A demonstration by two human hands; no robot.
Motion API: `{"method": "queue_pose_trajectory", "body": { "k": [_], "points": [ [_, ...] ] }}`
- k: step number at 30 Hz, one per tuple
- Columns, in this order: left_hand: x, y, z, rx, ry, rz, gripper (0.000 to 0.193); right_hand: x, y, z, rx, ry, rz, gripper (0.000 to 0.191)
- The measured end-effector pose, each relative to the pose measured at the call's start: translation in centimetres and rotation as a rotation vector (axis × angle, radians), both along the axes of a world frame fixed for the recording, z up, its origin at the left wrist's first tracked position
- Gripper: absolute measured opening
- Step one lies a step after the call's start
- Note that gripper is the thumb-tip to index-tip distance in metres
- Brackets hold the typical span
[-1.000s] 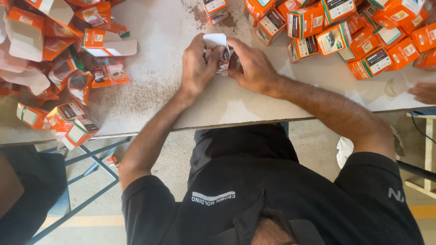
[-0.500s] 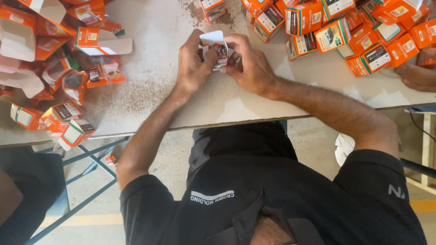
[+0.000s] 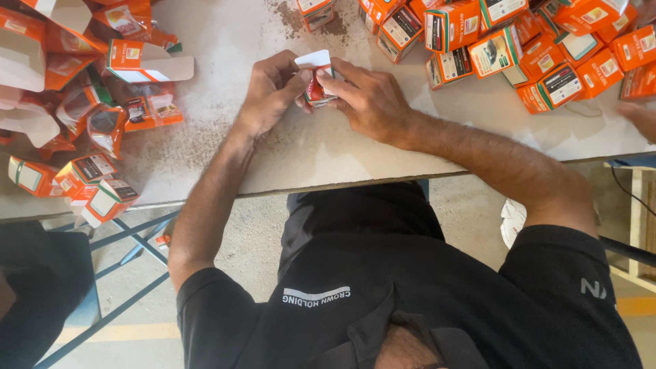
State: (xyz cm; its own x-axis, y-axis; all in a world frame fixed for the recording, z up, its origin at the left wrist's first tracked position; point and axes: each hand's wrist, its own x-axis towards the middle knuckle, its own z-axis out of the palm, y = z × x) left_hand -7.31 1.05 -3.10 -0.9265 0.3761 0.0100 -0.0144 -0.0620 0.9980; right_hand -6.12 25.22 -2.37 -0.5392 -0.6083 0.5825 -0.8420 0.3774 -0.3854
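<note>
1. Hands first: my left hand (image 3: 270, 92) and right hand (image 3: 369, 99) meet over the table (image 3: 328, 150), both closed on one small box (image 3: 318, 78) with its white flap up.
2. Box sits between my fingertips, just above the table and near its middle, well apart from both piles.
3. To do this well, I judge I should pinch the walls square with my left thumb and steady the flap with my right fingers, without crushing the card.
4. Count: one box in hand; about fifteen closed orange boxes (image 3: 519, 48) at the upper right, some cut by the edge.
5. Flat and half-folded cartons (image 3: 82, 102) are heaped at the left; too tangled to count, well over ten.
6. One other person's hand (image 3: 639, 116) shows at the right edge.
</note>
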Motion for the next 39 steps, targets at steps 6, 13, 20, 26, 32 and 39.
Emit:
{"method": "queue_pose_trajectory", "body": {
  "k": [6,13,20,26,32,39],
  "points": [
    [1.7,1.7,-0.2,-0.399,0.624,0.236,0.017,0.0,0.0,0.0,0.045,0.004,-0.03,0.049],
    [3.0,0.9,0.7,-0.604,1.007,0.043,0.051,-0.6,-0.1,-1.2,-0.005,-0.196,-0.071,0.045],
    [2.9,1.5,0.1,-0.576,0.866,0.184,0.031,-0.7,-0.1,-1.2,-0.004,-0.204,-0.069,0.047],
    [3.1,1.0,0.8,-0.615,0.958,0.055,0.037,-0.6,-0.1,-0.9,0.009,-0.265,-0.081,0.05],
    [3.6,1.3,1.3,-0.744,1.026,0.038,0.04,-0.6,-0.2,-0.8,0.029,-0.343,-0.077,0.065],
    [4.0,1.3,1.2,-0.781,1.042,0.08,0.042,-0.6,-1.0,0.7,0.06,-0.195,-0.002,0.076]
  ]
}}
